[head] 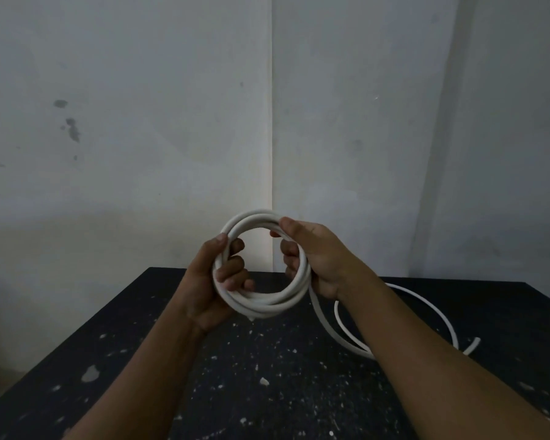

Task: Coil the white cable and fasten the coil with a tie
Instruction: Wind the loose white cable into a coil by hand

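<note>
I hold a round coil of white cable (269,304) upright above the dark table. My left hand (210,281) grips the coil's left side, fingers curled through the ring. The right side is pinched by my right hand (311,255), thumb on top and fingers inside the loop. From the coil's lower right the loose cable tail (426,304) drops to the table, sweeps in one wide loop behind my right forearm and ends in a free end (473,344) at the right. No tie is visible.
The black table (267,376) is speckled with white paint flecks and small crumbs. Two pale walls meet in a corner (272,154) right behind it. The table's left edge falls off to the floor at the lower left.
</note>
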